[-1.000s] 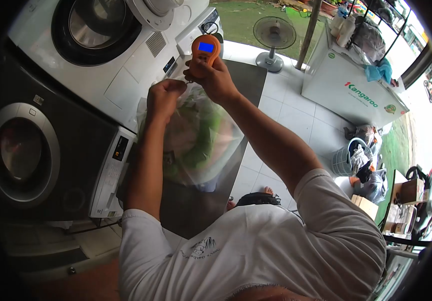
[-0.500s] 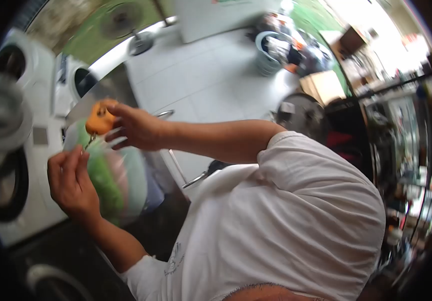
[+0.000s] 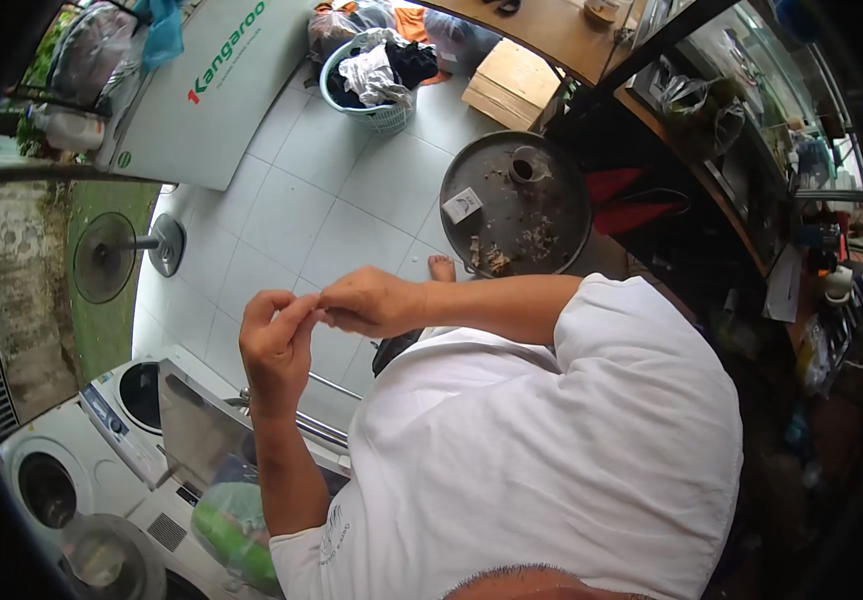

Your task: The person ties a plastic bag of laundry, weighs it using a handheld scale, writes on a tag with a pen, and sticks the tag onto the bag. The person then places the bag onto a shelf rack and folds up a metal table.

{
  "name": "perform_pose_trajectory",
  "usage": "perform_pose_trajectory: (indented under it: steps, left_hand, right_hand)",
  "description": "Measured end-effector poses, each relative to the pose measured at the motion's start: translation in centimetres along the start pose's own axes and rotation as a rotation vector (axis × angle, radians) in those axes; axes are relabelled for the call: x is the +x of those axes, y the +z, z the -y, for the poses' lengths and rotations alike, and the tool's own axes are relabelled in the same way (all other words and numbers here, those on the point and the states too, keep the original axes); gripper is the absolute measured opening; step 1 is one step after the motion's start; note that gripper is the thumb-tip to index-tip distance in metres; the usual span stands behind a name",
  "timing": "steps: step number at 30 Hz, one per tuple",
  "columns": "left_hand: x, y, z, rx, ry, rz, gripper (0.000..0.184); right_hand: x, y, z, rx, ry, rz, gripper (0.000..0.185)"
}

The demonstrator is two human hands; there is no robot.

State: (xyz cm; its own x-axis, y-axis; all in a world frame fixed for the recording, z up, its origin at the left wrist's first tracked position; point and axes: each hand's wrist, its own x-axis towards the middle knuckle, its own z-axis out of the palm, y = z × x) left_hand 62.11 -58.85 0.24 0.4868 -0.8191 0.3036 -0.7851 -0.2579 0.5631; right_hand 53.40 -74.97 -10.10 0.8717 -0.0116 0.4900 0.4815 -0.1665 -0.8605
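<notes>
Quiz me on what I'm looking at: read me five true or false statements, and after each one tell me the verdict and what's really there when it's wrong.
1. The left hand and right hand are close together. True.
2. The laundry basket is empty. False: it is heaped with white and dark cloth.
3. A small white box lies on the round dark surface. True.
4. The lettering on the white chest reads Panda. False: it reads Kangaroo.
5. Green shows through the clear plastic bag. True.

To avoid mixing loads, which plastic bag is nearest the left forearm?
The clear bag with bright green contents, right beside the left forearm; others, such as the greyish bag by the laundry basket, lie farther off.
</notes>
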Motion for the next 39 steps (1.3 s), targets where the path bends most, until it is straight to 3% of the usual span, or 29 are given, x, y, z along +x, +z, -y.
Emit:
perform_pose_trajectory:
  steps: [1, 2, 3, 4, 5, 6, 8, 10, 12, 14, 15, 17, 19, 21, 25, 26, 29, 33, 35, 36, 37, 38, 39]
  left_hand:
    - [2.2, 1.2, 0.5, 0.024, -0.036, -0.004, 0.037]
    - [4.6, 2.3, 1.1, 0.021, -0.023, -0.005, 0.044]
    - [6.6, 3.3, 1.6, 0.018, -0.010, -0.014, 0.051]
    - [7.6, 4.1, 2.4, 0.000, -0.080, 0.065, 0.056]
    - [8.1, 4.8, 3.4, 0.014, -0.160, 0.166, 0.054]
    - [8.0, 5.6, 4.6, 0.031, -0.234, 0.267, 0.053]
    - [5.4, 7.6, 7.9, 0.097, -0.304, 0.505, 0.053]
    - [0.8, 9.5, 11.2, 0.141, -0.357, 0.699, 0.055]
    - [-4.8, 10.7, 14.3, 0.108, -0.500, 0.844, 0.058]
    - [-10.3, 11.0, 17.3, 0.059, -0.677, 0.923, 0.060]
    - [-12.8, 10.7, 18.7, 0.066, -0.744, 0.954, 0.061]
    - [-16.9, 9.4, 20.6, 0.050, -0.886, 0.977, 0.061]
    - [-19.2, 7.8, 21.2, 0.013, -0.992, 0.945, 0.060]
    - [-20.7, 6.6, 21.9, -0.028, -1.039, 0.914, 0.059]
    - [-23.4, 5.9, 25.9, -0.142, -1.161, 0.782, 0.057]
    - [-23.2, 5.7, 26.1, -0.128, -1.105, 0.774, 0.056]
    - [-22.0, 5.4, 28.3, -0.044, -0.997, 0.854, 0.054]
    - [-21.7, 5.7, 32.1, -0.072, -0.961, 0.780, 0.051]
    - [-21.0, 5.6, 33.1, -0.098, -0.958, 0.810, 0.048]
    - [-21.1, 5.9, 34.6, -0.062, -0.914, 0.838, 0.048]
    - [-21.4, 6.2, 35.9, -0.026, -0.866, 0.872, 0.048]
    - [-21.1, 6.4, 36.3, -0.073, -0.903, 0.872, 0.046]
    - [-20.3, 6.8, 36.0, -0.025, -0.892, 0.925, 0.046]
  right_hand:
    - [0.4, -1.9, -1.3, 0.004, 0.037, -0.067, 0.009]
    - [0.2, -4.1, -2.3, 0.173, 0.362, -0.124, 0.008]
    - [0.2, -6.4, -4.7, 0.218, 0.329, -0.377, 0.009]
    - [-0.1, -9.3, -6.7, 0.353, 0.449, -0.621, 0.013]
    - [-0.8, -12.8, -9.0, 0.405, 0.428, -0.848, 0.020]
    - [-2.0, -16.6, -10.8, 0.357, 0.506, -1.078, 0.026]
    - [-5.5, -23.9, -15.0, 0.203, 0.425, -1.469, 0.028]
    - [-9.1, -29.9, -18.0, 0.051, 0.382, -1.623, 0.033]
    - [-10.5, -33.8, -20.3, -0.318, 0.432, -1.739, 0.035]
    - [-10.8, -35.9, -22.1, -0.526, 0.458, -1.802, 0.034]
    - [-11.6, -37.3, -24.6, -0.396, 0.441, -1.849, 0.034]
    - [-13.1, -38.3, -28.4, -0.714, 0.589, -1.807, 0.036]
    - [-13.8, -38.6, -30.2, -0.714, 0.537, -1.796, 0.039]
    - [-13.3, -38.4, -29.6, -0.563, 0.587, -1.871, 0.041]
    - [-12.6, -38.2, -25.5, -0.233, 0.795, -1.787, 0.040]
    - [-14.1, -38.7, -26.8, -0.240, 0.787, -1.805, 0.040]
    - [-15.9, -41.5, -28.4, -0.597, 1.096, -1.514, 0.041]
    - [-18.3, -43.0, -32.5, -0.460, 1.266, -1.513, 0.046]
    - [-14.6, -38.7, -26.1, -0.631, 1.159, -1.493, 0.049]
    - [-11.9, -36.0, -19.9, -0.504, 1.263, -1.466, 0.047]
    - [-13.5, -36.1, -20.4, -0.493, 1.208, -1.360, 0.045]
    - [-13.4, -33.3, -17.5, -0.793, 1.051, -1.412, 0.043]
    - [-14.4, -31.3, -15.9, -0.777, 0.892, -1.463, 0.043]
